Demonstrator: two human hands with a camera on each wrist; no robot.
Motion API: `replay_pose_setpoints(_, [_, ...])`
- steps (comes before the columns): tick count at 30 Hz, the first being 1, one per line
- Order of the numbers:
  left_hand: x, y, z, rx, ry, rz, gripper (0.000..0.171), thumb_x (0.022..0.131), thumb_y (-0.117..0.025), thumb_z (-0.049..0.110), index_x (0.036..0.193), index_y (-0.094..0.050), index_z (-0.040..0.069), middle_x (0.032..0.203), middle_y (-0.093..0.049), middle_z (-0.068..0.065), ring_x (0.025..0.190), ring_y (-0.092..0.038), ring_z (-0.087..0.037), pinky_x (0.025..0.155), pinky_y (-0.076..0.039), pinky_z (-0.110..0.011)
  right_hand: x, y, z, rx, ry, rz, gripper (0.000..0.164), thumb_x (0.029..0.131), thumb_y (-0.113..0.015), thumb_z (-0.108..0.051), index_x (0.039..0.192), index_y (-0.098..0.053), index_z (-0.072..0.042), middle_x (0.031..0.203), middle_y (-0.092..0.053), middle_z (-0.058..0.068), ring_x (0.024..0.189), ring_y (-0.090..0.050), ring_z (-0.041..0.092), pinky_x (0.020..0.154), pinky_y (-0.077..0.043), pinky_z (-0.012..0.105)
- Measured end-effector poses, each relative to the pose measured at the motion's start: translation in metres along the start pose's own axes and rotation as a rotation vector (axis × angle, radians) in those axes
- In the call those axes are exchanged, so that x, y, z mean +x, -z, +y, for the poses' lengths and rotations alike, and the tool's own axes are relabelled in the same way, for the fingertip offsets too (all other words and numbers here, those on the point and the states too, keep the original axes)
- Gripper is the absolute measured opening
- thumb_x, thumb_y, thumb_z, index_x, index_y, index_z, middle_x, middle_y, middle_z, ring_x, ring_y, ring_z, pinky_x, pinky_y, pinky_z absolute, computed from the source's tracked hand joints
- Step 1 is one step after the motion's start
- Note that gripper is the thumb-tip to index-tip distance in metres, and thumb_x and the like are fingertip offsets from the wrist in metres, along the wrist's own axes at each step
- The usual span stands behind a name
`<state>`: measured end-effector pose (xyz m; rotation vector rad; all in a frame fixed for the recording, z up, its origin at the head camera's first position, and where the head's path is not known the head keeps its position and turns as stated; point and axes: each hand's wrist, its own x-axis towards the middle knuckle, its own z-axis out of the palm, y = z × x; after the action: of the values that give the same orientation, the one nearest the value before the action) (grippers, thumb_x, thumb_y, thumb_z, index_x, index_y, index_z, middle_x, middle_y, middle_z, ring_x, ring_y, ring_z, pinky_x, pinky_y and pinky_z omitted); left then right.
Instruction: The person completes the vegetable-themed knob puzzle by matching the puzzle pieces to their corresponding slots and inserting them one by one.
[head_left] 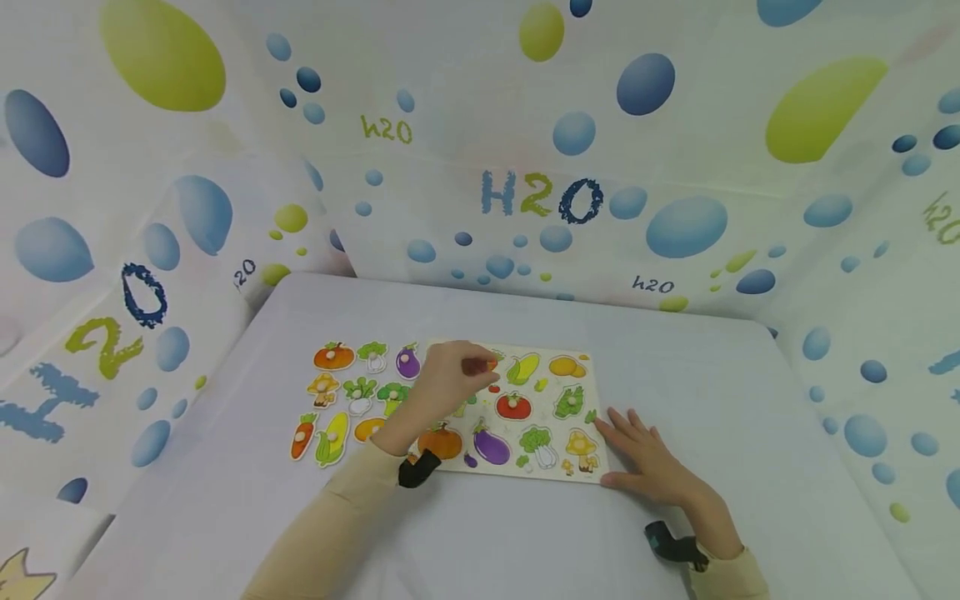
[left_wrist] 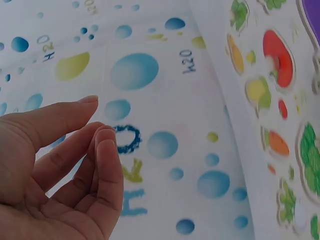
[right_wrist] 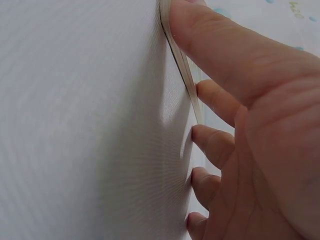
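A vegetable puzzle board [head_left: 543, 410] lies on the white table. My left hand [head_left: 453, 375] hovers over its upper left part, close to a carrot picture [head_left: 492, 364]. In the left wrist view that hand's fingers [left_wrist: 109, 165] are loosely bent, thumb apart, with nothing between them. A knobbed tomato piece [head_left: 513, 406] sits in the board. My right hand [head_left: 652, 462] lies spread at the board's right side, thumb at the lower right corner. In the right wrist view its thumb [right_wrist: 220, 45] meets the board's thin edge [right_wrist: 180, 65], and its fingertips rest against the tabletop.
Left of the board lie several loose knobbed pieces in rows, including a pumpkin [head_left: 333, 357], an eggplant [head_left: 408, 362], a mushroom [head_left: 323, 389], a carrot [head_left: 303, 436] and a corn [head_left: 332, 439]. A patterned curtain [head_left: 450, 150] surrounds the table [head_left: 675, 375] behind and at both sides.
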<state>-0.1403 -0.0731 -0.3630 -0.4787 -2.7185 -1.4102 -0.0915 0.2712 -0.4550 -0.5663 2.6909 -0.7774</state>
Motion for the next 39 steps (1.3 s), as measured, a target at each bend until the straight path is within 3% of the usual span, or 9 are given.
replay_pose_setpoints(8, [-0.023, 0.038, -0.020, 0.055, 0.021, 0.117, 0.022, 0.084, -0.076, 0.011, 0.105, -0.075, 0.005, 0.087, -0.070, -0.007, 0.078, -0.061, -0.018, 0.073, -0.053, -0.029, 0.000, -0.003, 0.004, -0.006, 0.008, 0.008, 0.083, 0.082, -0.073, -0.044, 0.150, -0.038, -0.012, 0.159, -0.022, 0.023, 0.144, -0.007, 0.055, 0.107, -0.004, 0.075])
replay_pose_setpoints(17, [-0.052, 0.062, -0.057, 0.099, 0.186, 0.158, 0.020, 0.086, -0.074, 0.011, 0.105, -0.074, 0.003, 0.091, -0.069, -0.010, 0.077, -0.058, -0.019, 0.066, -0.048, -0.019, 0.003, -0.001, 0.001, -0.018, 0.023, 0.012, 0.084, 0.082, -0.073, -0.044, 0.150, -0.038, -0.011, 0.159, -0.022, 0.024, 0.144, -0.007, 0.056, 0.107, -0.004, 0.076])
replay_pose_setpoints(27, [-0.076, 0.076, -0.094, 0.148, 0.312, 0.211, 0.024, 0.087, -0.073, 0.011, 0.109, -0.073, 0.001, 0.090, -0.069, -0.013, 0.080, -0.060, -0.022, 0.065, -0.047, -0.014, 0.003, 0.000, -0.001, -0.009, 0.015, 0.009, 0.084, 0.081, -0.073, -0.044, 0.150, -0.038, -0.011, 0.159, -0.022, 0.024, 0.144, -0.006, 0.055, 0.107, -0.003, 0.075])
replay_pose_setpoints(34, [-0.082, 0.072, -0.110, 0.127, 0.426, 0.162, 0.025, 0.088, -0.072, 0.014, 0.109, -0.072, 0.000, 0.090, -0.069, -0.012, 0.079, -0.059, -0.021, 0.064, -0.047, -0.019, 0.002, 0.001, 0.000, -0.024, 0.002, 0.011, 0.084, 0.081, -0.074, -0.044, 0.150, -0.039, -0.011, 0.159, -0.023, 0.024, 0.144, -0.007, 0.055, 0.107, -0.004, 0.075])
replay_pose_setpoints(39, [-0.083, 0.065, -0.118, 0.122, 0.443, 0.127, 0.025, 0.088, -0.072, 0.014, 0.109, -0.072, 0.001, 0.090, -0.069, -0.011, 0.078, -0.058, -0.020, 0.065, -0.048, -0.022, 0.002, 0.000, 0.001, -0.015, -0.009, 0.010, 0.085, 0.080, -0.074, -0.046, 0.150, -0.039, -0.012, 0.159, -0.023, 0.023, 0.145, -0.007, 0.054, 0.108, -0.004, 0.075])
